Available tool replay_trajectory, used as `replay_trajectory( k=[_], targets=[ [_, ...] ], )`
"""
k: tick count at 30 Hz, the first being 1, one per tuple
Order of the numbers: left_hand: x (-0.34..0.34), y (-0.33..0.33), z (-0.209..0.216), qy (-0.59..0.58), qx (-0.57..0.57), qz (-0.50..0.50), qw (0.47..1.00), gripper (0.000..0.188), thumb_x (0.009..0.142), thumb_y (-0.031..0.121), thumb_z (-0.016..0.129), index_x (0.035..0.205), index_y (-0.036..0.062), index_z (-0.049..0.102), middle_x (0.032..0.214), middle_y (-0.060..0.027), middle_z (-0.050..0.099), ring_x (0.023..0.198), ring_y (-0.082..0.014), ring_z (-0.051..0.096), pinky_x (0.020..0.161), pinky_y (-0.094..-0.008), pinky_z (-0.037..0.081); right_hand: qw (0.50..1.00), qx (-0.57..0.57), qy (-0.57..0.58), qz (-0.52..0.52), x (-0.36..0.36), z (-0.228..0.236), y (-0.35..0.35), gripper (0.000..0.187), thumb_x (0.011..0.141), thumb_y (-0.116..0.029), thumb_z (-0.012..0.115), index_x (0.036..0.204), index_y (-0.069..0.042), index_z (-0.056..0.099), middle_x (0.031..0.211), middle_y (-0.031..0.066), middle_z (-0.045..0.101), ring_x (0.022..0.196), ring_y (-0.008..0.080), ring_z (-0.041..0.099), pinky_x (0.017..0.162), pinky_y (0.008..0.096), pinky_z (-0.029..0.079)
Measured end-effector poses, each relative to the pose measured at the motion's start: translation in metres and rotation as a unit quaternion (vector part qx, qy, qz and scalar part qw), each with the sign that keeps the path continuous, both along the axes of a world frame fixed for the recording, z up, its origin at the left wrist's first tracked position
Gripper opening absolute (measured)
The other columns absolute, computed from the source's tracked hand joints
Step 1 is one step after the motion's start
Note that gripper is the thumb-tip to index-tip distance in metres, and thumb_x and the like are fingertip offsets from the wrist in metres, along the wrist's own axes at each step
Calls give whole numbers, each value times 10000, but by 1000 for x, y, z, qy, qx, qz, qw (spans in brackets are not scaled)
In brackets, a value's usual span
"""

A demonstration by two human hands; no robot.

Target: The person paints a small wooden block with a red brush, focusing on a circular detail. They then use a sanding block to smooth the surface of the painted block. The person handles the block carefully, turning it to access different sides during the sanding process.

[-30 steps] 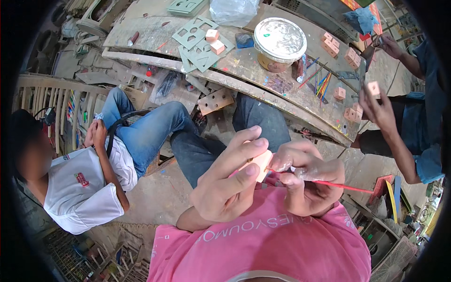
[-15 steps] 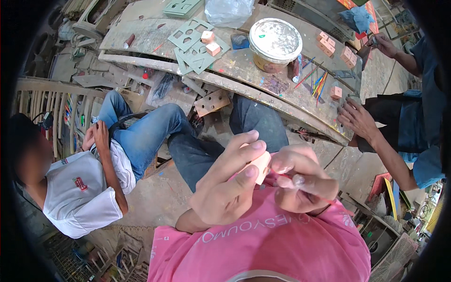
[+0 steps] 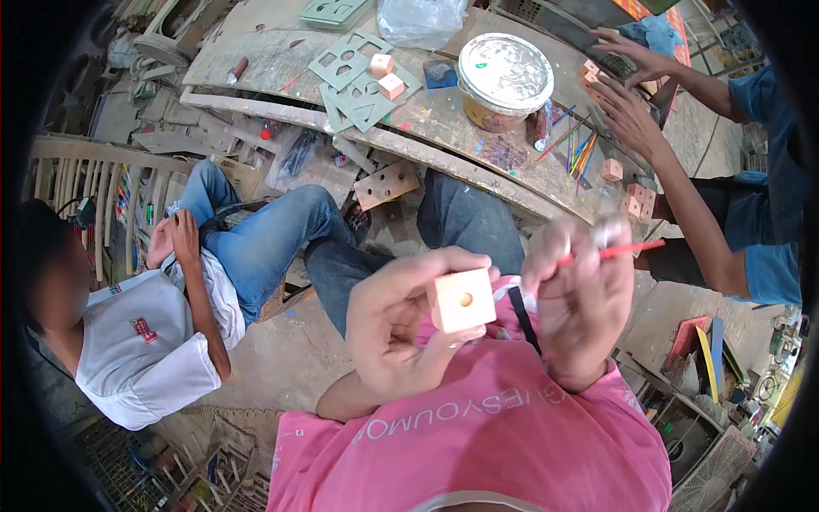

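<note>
So the left hand (image 3: 397, 328) has its fingers wrapped around one small peach-painted wooden cube (image 3: 461, 299), held up in front of the pink shirt (image 3: 478, 427), with the face that has a single round hole turned up toward the camera. The right hand (image 3: 580, 299) is closed tight on one thin red brush (image 3: 627, 250), whose long axis runs roughly sideways, free end poking out to the right; can't tell which end has the bristles. On the paint-splattered counter (image 3: 444, 119) there's one paint tin (image 3: 503, 81), two more cubes (image 3: 386, 75) sitting on green cut-out stencils (image 3: 358, 81), and about four cubes by another person's two hands (image 3: 627, 94).
</note>
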State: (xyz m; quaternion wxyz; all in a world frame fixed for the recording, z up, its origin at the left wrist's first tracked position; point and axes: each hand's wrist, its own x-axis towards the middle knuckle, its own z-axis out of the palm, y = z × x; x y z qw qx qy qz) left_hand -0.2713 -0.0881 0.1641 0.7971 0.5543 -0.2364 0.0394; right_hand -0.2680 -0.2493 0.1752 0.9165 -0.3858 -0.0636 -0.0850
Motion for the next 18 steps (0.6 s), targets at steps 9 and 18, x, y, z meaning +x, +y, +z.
replay_trajectory(
  k=[9,18],
  targets=[
    [-1,-4,-6,174,-155,-47,971,300,836,52,624,1025,28,393,1156,-289,502,1003,-322,600,855,-404,516,994,-89,52,32,-10,-4,-5,251,987,-182,329,971,31,460,675,101,481,510,139,408,476,282,385],
    [3,4,-16,302,-221,-92,923,656,666,127,801,1213,34,451,1080,-167,587,1019,-291,576,868,-371,484,987,-136,-85,-34,-1,-8,1,403,990,-331,295,884,-3,504,738,119,466,672,175,452,568,304,414]
  ],
)
